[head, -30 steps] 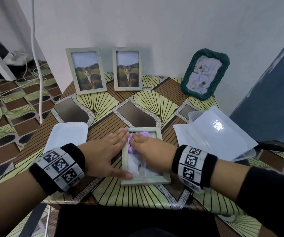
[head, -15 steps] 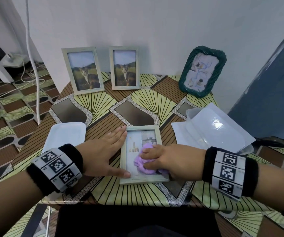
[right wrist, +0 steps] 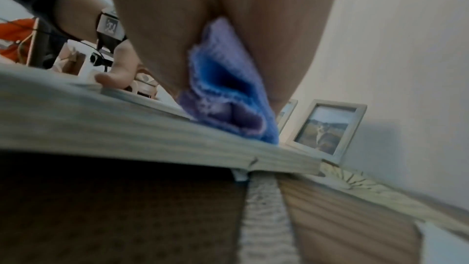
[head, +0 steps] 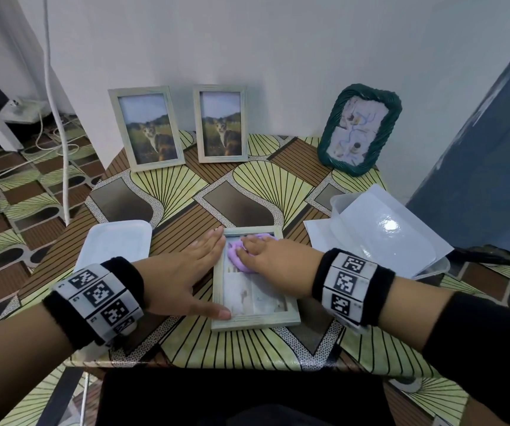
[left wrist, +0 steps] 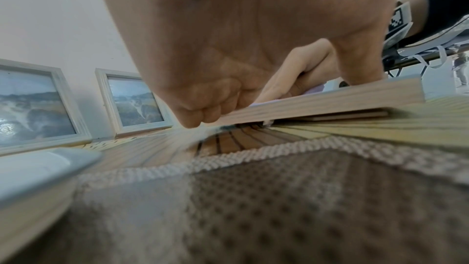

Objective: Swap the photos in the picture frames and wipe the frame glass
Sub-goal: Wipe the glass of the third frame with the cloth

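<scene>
Wiping the flat frame (head: pixel 255 318), the right hand (head: pixel 273 262) apparently bunches a purple cloth (head: pixel 237 253); the left hand (head: pixel 183 278), fingers straight, braces beside it against skidding.

Purple cloth (head: pixel 237 253); pale-green frame (head: pixel 255 321); fan-patterned tablecloth (head: pixel 259 179)

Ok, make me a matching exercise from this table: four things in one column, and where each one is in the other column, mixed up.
Things:
1. purple cloth
2. green frame
3. white lid
4. cat frames

Places:
A. back right, leaning on the wall
B. on the table, left of the left hand
C. under the right hand, on the flat frame
D. back of the table, standing side by side

Pairs: 1-C, 2-A, 3-B, 4-D
</scene>
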